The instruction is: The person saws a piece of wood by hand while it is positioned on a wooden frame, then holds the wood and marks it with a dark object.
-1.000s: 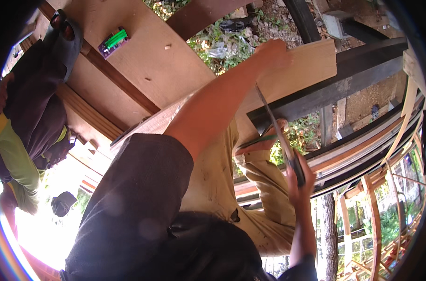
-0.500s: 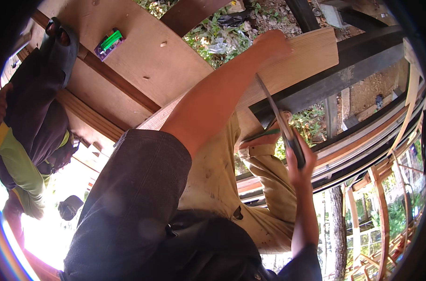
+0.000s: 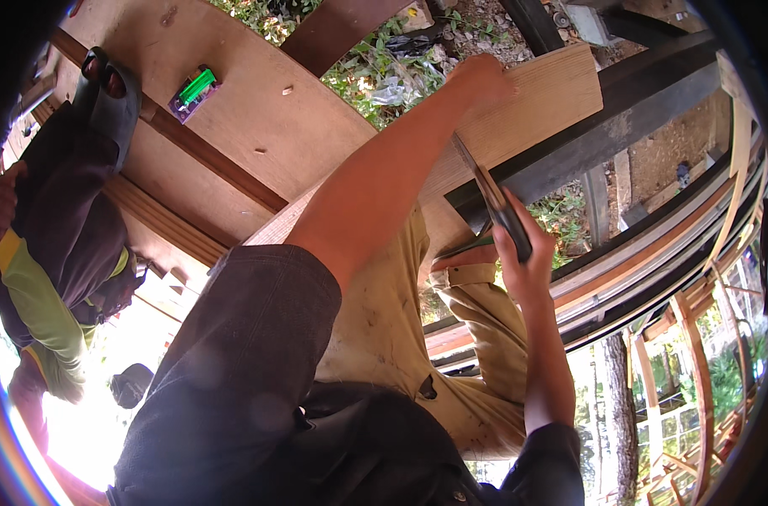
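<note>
My left hand grips the far edge of a light wooden board, my bare arm stretched diagonally across the view. My right hand is closed round the dark handle of a hand saw, whose blade meets the board just below my left hand. The board lies at an angle, resting across a black beam. Beneath it are my tan trousers and part of my foot, mostly hidden by the saw hand.
A wide plank holds a small purple-and-green package and wood bits. A co-worker in dark clothes with yellow-green sleeves is at the left. Ground with plants shows between beams; timber framing stands at the right.
My right hand has moved steadily up and slightly left with the saw, toward the board. My left hand stays on the board, shifted a little higher in the view.
</note>
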`<state>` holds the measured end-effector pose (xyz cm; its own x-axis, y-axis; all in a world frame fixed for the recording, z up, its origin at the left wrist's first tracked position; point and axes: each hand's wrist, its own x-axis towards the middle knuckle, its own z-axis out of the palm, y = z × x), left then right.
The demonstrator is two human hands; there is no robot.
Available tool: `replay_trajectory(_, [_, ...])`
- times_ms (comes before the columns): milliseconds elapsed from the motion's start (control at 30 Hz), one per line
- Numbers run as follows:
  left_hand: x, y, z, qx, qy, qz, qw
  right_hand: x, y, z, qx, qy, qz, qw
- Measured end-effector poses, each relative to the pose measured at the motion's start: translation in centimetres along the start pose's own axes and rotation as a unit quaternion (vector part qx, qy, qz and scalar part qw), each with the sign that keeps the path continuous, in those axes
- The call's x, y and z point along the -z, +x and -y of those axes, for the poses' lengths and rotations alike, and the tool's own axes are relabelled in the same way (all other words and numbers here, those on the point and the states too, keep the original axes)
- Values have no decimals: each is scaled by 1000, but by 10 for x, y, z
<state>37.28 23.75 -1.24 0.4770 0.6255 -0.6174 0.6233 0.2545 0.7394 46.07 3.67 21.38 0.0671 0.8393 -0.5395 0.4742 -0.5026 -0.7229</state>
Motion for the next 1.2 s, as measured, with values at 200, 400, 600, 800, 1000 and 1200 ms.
replay_trajectory(200, [11, -4, 13, 14, 25, -16, 999, 88, -135, 40, -76, -65, 15, 995])
replay_trajectory(400, [-8, 1, -14, 21, 33, 3, 999, 15, -4, -15, -41, -44, 30, 998])
replay_trajectory(600, [1, 9, 16, -1, 19, -5, 1000, 48, -60, 9, -67, -14, 36, 997])
replay_trajectory(800, [12, 1, 14, 13, 14, 3, 1000, 92, -129, 15, -55, -64, 28, 996])
replay_trajectory(1000, [0, 6, 0, -32, 16, 10, 999, 5, 16, -14, -31, -47, 12, 998])
replay_trajectory(1200, [21, -2, 11, 6, -16, 3, 1000, 90, -107, 45, -111, -54, 47, 991])
